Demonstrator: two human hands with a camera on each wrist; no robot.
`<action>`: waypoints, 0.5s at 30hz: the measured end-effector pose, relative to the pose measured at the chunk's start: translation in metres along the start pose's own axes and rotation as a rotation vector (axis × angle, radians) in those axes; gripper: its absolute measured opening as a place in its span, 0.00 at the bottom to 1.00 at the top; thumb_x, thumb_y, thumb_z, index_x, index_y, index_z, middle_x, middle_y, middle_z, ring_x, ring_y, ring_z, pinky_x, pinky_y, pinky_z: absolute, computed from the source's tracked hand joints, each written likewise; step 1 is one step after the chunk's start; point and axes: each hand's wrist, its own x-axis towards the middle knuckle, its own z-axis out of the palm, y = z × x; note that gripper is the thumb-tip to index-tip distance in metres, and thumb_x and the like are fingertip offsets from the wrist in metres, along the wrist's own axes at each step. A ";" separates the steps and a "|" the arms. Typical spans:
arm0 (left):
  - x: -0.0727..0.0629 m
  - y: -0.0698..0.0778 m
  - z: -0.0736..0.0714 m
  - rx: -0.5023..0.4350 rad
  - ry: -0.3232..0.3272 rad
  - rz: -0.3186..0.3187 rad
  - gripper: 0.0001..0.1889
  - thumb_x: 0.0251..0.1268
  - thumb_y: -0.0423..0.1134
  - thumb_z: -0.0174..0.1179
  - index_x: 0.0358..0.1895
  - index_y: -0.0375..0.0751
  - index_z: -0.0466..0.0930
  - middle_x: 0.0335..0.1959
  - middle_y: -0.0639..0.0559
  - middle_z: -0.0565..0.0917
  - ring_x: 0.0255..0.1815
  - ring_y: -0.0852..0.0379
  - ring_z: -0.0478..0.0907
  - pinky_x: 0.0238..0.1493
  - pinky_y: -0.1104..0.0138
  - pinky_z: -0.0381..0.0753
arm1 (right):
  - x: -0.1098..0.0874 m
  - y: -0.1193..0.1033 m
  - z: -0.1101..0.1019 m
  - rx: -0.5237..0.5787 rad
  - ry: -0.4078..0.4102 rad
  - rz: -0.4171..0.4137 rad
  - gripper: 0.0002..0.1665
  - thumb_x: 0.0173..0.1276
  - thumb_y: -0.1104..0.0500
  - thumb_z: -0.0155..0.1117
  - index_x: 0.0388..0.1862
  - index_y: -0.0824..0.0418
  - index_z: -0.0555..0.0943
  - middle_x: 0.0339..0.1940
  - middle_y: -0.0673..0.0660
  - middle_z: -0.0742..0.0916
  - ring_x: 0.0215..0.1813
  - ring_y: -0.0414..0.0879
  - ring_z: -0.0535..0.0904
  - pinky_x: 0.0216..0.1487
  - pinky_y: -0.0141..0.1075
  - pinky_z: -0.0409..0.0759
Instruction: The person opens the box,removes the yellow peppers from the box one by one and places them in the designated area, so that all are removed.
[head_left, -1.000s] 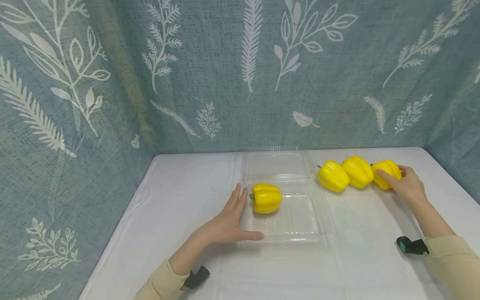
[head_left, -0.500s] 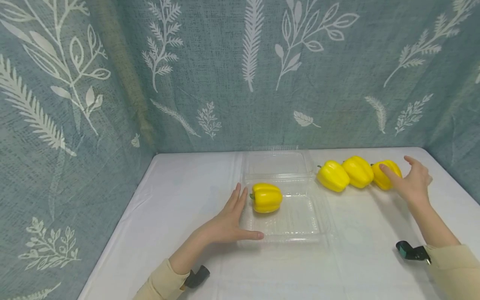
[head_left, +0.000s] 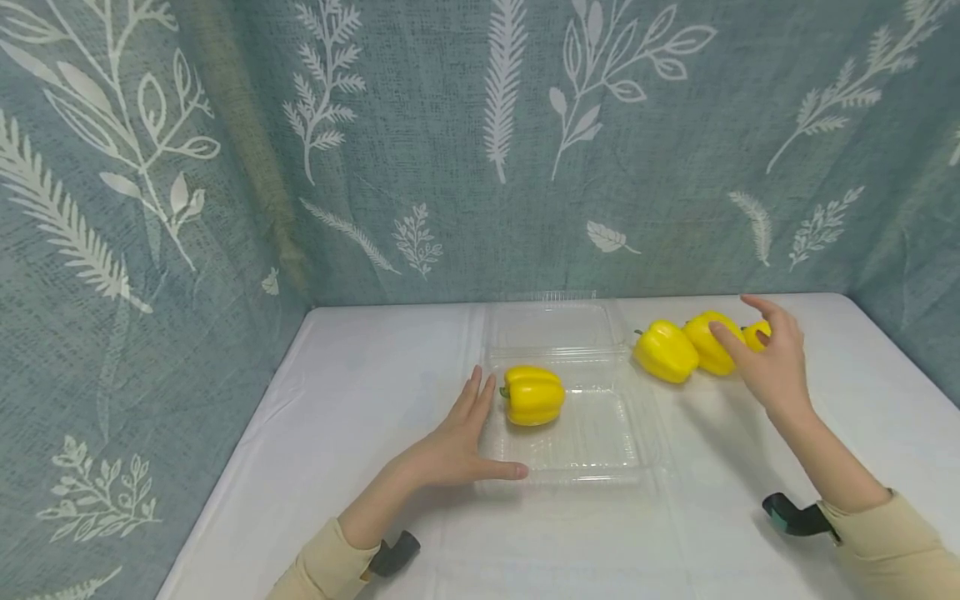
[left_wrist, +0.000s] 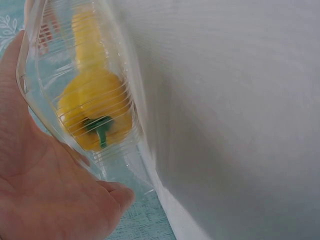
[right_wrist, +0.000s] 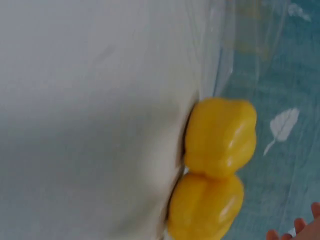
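Note:
In the head view a yellow bell pepper lies on its side in the left half of a clear plastic clamshell box, lid folded back. My left hand rests along the box's left edge, fingers and thumb spread. The left wrist view shows the pepper's green stem through the ribbed wall. My right hand hovers at the row of peppers on the right, thumb and fingers parted, holding nothing. It partly hides the right pepper and overlaps the middle pepper. The left pepper shows fully.
A white cloth covers the table. Blue-green leaf-patterned curtain hangs behind and at both sides. Black wrist cameras sit below the sleeves. In the right wrist view two peppers press together, with the clear lid beyond them.
My right hand has let go of the right pepper, lifted off it, and moved left over the row. The left hand and the boxed pepper have stayed put.

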 end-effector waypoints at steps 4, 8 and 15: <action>0.000 0.001 -0.001 0.000 -0.002 -0.002 0.69 0.44 0.71 0.68 0.79 0.44 0.30 0.78 0.46 0.24 0.78 0.44 0.30 0.73 0.44 0.48 | -0.011 -0.032 0.016 0.091 -0.123 -0.102 0.43 0.63 0.37 0.66 0.74 0.42 0.63 0.73 0.51 0.65 0.72 0.51 0.59 0.67 0.52 0.67; -0.001 0.002 -0.002 -0.003 -0.004 -0.007 0.69 0.44 0.71 0.68 0.79 0.45 0.30 0.78 0.46 0.24 0.78 0.43 0.30 0.73 0.44 0.48 | -0.028 -0.066 0.032 0.133 -0.252 -0.151 0.42 0.64 0.41 0.68 0.74 0.40 0.62 0.73 0.53 0.65 0.71 0.52 0.60 0.65 0.54 0.69; -0.001 0.002 -0.002 -0.012 -0.010 -0.011 0.69 0.44 0.71 0.68 0.79 0.44 0.31 0.78 0.46 0.25 0.78 0.43 0.30 0.73 0.44 0.47 | -0.063 -0.148 0.035 0.162 -0.421 -0.225 0.44 0.64 0.48 0.70 0.74 0.54 0.62 0.72 0.62 0.64 0.69 0.62 0.60 0.65 0.59 0.67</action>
